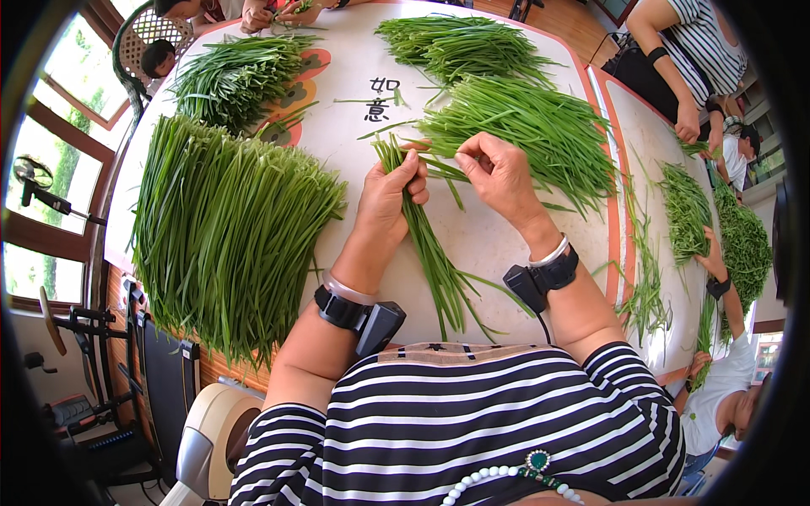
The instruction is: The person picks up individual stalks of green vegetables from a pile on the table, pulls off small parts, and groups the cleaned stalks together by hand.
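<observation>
Our left hand [390, 192] grips the chive bunch [426, 244] tight; right hand [499, 175] pinches one stalk (loose ends could slide off the tabletop [489, 244]).

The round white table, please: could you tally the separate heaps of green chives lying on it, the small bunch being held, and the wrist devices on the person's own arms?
Heaps of chives lying on the round table: 4 (largest heap, far-left heap, far-middle heap, right heap)
Bunch of chives gripped in the left hand: 1
Black wrist devices: 2 (left wrist device, right wrist device)
Total: 7
</observation>
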Motion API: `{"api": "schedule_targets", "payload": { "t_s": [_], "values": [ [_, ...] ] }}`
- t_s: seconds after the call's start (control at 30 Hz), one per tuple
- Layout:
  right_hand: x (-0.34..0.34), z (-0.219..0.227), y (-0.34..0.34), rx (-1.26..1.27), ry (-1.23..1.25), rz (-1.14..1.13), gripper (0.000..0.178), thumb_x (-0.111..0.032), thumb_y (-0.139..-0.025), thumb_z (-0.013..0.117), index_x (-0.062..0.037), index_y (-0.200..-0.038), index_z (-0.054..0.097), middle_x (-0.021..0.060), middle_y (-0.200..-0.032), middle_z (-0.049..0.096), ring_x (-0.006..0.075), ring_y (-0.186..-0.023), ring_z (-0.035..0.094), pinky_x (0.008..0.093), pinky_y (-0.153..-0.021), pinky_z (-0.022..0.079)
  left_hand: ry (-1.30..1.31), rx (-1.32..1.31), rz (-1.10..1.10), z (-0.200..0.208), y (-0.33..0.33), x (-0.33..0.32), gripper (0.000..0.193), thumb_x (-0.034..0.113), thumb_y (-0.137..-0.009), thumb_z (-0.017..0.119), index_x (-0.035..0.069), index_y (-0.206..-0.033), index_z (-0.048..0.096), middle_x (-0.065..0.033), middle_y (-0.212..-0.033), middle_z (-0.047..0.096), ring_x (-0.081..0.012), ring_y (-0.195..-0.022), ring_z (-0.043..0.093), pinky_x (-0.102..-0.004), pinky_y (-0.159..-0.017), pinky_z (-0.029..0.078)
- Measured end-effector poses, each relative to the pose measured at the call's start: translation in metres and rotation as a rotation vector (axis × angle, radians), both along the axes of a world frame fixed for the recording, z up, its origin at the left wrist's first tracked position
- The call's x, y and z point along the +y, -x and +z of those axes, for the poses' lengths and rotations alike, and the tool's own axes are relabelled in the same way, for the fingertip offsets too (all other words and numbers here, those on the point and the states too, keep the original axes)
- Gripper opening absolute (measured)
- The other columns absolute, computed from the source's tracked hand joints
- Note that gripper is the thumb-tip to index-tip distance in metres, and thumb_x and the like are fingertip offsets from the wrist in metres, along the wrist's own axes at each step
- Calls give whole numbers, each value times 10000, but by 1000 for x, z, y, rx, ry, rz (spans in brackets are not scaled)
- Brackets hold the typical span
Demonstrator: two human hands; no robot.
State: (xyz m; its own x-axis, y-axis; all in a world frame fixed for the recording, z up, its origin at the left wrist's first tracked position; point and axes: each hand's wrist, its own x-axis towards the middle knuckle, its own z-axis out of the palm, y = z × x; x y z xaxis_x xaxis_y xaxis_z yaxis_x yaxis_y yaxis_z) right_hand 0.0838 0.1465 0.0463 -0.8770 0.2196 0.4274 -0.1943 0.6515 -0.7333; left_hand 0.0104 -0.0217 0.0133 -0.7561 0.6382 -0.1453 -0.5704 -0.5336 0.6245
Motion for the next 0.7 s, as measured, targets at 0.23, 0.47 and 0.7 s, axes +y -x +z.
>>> {"api": "schedule_targets", "payload": {
  "t_s": [0.23, 0.47, 0.7],
  "values": [
    [-1, -3, 0, -93, 144, 54, 79, -62, -862, 681, -7, -872, 625, 9, -709, 619, 52, -578, 491, 223, -540, 428, 98, 50, 41, -2, -4, 3, 159, 144, -965, 603, 56, -1094, 632, 4, -748, 540, -76, -575, 423, -223, -503, 358],
    [12, -19, 6, -45, 374, 67, 65, -53, -895, 653, 4, -888, 622, -1, -742, 634, 51, -651, 560, 204, -604, 468, 237, 195, 224, 15, -11, 9, 170, 229, -1001, 553, 66, -1029, 591, -12, -781, 549, -108, -655, 498, -270, -623, 471],
    [3, -10, 0, -119, 538, 186, 65, -47, -888, 661, 6, -894, 622, 5, -756, 644, 55, -682, 586, 210, -606, 474, -6, 119, 25, 5, -3, 3, 209, 242, -971, 608, 65, -1080, 588, 26, -705, 492, -89, -606, 466, -243, -560, 421]
  ]
}}
